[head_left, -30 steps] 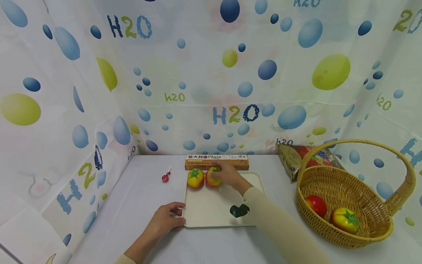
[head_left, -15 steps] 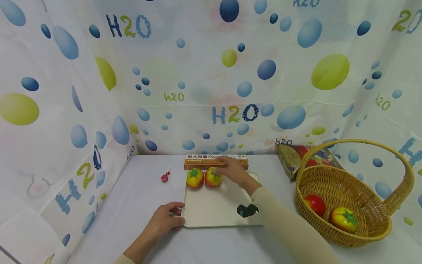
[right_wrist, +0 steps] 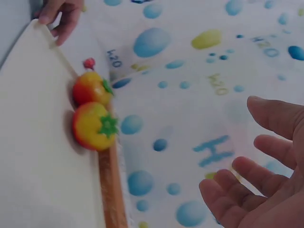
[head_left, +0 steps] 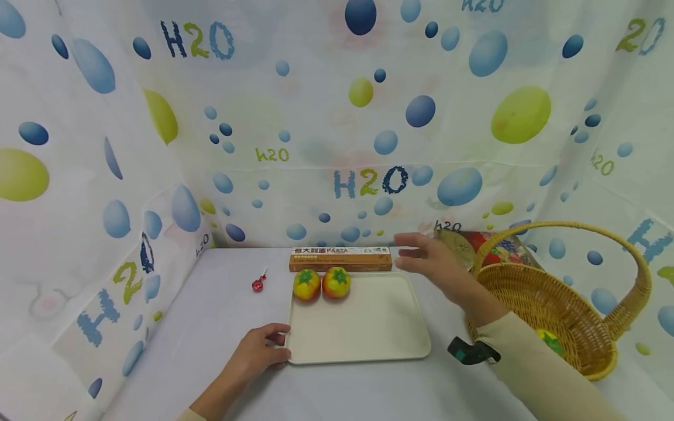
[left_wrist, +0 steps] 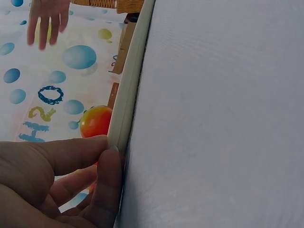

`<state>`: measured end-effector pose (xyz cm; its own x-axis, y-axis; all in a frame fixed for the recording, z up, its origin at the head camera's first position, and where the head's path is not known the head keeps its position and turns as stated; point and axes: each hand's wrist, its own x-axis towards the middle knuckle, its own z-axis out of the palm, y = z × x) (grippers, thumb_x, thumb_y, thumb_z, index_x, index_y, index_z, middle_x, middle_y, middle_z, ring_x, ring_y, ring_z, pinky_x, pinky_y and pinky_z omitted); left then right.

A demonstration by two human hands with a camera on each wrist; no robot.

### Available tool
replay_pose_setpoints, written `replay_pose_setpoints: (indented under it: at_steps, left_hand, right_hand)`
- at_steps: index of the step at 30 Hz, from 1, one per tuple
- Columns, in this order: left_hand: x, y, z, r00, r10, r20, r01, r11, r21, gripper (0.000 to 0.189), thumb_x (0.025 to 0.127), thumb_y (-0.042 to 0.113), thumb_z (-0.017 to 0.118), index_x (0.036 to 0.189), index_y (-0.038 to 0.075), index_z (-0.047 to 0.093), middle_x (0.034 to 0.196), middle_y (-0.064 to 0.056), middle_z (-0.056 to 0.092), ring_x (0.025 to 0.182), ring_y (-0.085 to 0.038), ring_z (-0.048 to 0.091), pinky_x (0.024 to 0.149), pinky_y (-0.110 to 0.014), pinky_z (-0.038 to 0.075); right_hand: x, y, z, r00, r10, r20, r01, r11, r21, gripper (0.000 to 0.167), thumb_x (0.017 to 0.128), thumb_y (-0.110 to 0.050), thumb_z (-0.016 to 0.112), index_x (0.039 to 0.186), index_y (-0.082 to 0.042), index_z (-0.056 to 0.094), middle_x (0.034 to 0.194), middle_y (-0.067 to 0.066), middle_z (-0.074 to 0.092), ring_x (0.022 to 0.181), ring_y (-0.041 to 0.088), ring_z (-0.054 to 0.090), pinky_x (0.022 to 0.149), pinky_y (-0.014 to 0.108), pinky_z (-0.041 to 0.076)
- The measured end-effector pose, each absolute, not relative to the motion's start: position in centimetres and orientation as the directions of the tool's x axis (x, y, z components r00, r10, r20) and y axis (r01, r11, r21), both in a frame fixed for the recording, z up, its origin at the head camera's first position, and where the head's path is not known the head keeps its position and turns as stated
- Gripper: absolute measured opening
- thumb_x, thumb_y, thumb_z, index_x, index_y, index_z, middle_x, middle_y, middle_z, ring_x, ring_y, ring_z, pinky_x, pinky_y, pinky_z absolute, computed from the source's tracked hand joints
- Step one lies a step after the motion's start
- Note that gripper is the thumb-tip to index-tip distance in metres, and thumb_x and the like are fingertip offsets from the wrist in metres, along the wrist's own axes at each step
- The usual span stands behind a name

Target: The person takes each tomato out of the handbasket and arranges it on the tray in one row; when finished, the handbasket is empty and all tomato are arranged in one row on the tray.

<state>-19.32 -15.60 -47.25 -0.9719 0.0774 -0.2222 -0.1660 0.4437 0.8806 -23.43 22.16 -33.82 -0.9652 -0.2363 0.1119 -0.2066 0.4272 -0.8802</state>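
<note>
On the cream tray [head_left: 363, 327], two round red-and-yellow fruits with green leafy tops, the left fruit [head_left: 306, 285] and the right fruit [head_left: 336, 283], sit side by side in the far left corner. My left hand [head_left: 260, 348] holds the tray's left rim near its front corner; in the left wrist view its fingertips [left_wrist: 111, 164] pinch that rim. Nothing is in my right hand [head_left: 439, 269], which is raised between the tray and the wicker basket [head_left: 526, 292], fingers spread. The right wrist view shows its loosely bent fingers [right_wrist: 259, 175] apart from the fruits.
Behind the tray lies a pasta box [head_left: 342, 263]. A red lollipop [head_left: 257, 284] is left of the tray. A shiny food bag [head_left: 500, 245] sits behind the basket, and another fruit [head_left: 550, 341] shows inside it, partly hidden by my right sleeve [head_left: 532, 356].
My right hand has let go of the right fruit and moved right, off the tray toward the basket. The left hand stays at the tray's rim. The view has shifted slightly.
</note>
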Motion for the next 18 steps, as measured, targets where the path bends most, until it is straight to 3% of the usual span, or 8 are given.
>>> replay_pose_setpoints:
  at_steps: [6,18]
  left_hand:
    - [-19.5,-15.9,-47.3,-0.971,0.083,-0.222,-0.161,0.456,0.875,0.051,0.077,-0.003,0.080,0.126,0.002,0.067,0.101,-0.008,0.063,0.077,-0.018,0.060,0.067,-0.032,0.062]
    - [-19.5,-15.7,-47.2,-0.969,0.071,-0.237,-0.175,0.480,0.859,0.053,0.077,-0.001,0.081,0.127,0.003,0.067,0.102,-0.008,0.063,0.076,-0.018,0.058,0.067,-0.031,0.061]
  right_hand:
    - [-19.8,27.6,-30.6,-0.973,-0.182,0.142,-0.209,0.440,-0.873,0.052,0.098,-0.030,0.068,0.145,-0.013,0.053,0.142,0.007,0.056,0.122,0.020,0.059,0.093,0.019,0.053]
    - [-16.3,37.2,-29.9,-0.991,-0.042,0.123,-0.124,0.586,-0.801,0.048,0.103,-0.029,0.060,0.149,-0.020,0.048,0.135,-0.014,0.060,0.117,-0.004,0.058,0.087,0.010,0.050]
